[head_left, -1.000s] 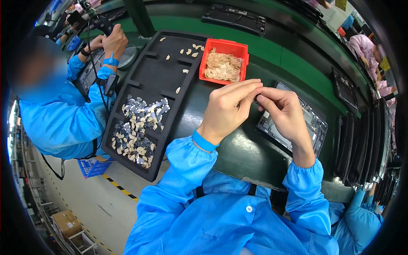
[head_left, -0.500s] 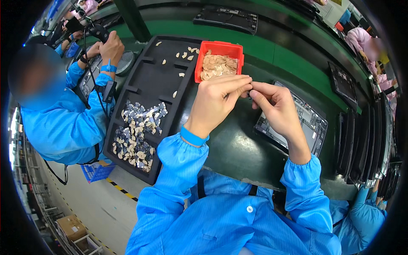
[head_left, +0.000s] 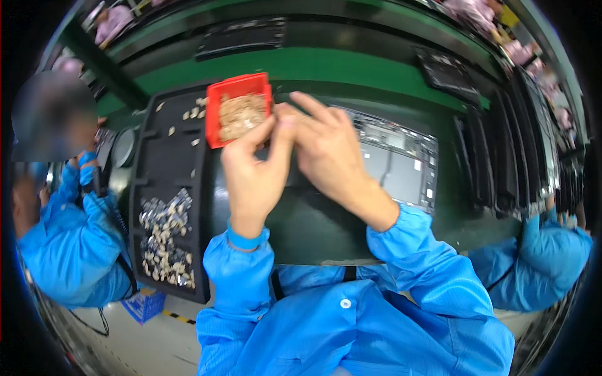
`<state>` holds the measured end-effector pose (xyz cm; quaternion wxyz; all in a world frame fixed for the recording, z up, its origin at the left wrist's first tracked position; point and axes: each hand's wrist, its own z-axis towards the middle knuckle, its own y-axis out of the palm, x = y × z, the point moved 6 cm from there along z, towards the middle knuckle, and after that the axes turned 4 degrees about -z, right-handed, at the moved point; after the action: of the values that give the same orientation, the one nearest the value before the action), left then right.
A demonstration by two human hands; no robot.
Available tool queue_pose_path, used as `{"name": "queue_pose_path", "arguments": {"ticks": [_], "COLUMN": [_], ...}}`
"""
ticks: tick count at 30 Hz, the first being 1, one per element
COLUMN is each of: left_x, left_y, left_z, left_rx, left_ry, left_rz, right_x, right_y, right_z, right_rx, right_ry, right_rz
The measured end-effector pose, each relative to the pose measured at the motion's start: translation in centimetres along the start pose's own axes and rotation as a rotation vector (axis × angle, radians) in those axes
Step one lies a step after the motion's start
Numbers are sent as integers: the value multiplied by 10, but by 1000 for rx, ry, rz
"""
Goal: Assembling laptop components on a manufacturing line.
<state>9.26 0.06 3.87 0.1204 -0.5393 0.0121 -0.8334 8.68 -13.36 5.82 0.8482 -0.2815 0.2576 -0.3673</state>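
Note:
My left hand (head_left: 253, 180) and my right hand (head_left: 331, 153) meet at the fingertips, just right of a red bin (head_left: 214, 122). Both are pinched closed, and motion blur hides whatever small thing is between them. One finger of the right hand sticks out toward the bin's side. Inside the bin lies a heap of small flat beige pieces (head_left: 241, 114). Beyond my right wrist, an opened flat device chassis (head_left: 390, 164) with exposed boards rests on the dark green bench (head_left: 295, 232).
Left of the bin stands a black compartment tray (head_left: 164, 153), holding a pile of small silvery and beige parts (head_left: 166, 235). A row of dark panels (head_left: 501, 144) stands upright at right. More chassis lie at the back. A co-worker in blue (head_left: 75, 235) sits at left.
The whole scene has shifted left in the picture as my head turned. My right hand has swung over toward the left, its fingers stretching past the left fingertips; the chassis is less covered.

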Motion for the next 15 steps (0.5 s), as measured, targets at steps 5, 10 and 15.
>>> {"name": "queue_pose_path", "arguments": {"ticks": [5,10,15], "left_x": [8,38,16], "left_y": [35,106,189], "left_z": [-22,-40,-10], "left_rx": [-236,-398,-641], "left_ry": [-204,101,608], "left_rz": [-169,-76,412], "right_x": [45,81,139], "right_y": [-19,-53,-113], "right_z": [-55,-104,-175], "right_rx": [10,370,425], "right_ry": [693,891,931], "right_rz": [957,1253,865]}}
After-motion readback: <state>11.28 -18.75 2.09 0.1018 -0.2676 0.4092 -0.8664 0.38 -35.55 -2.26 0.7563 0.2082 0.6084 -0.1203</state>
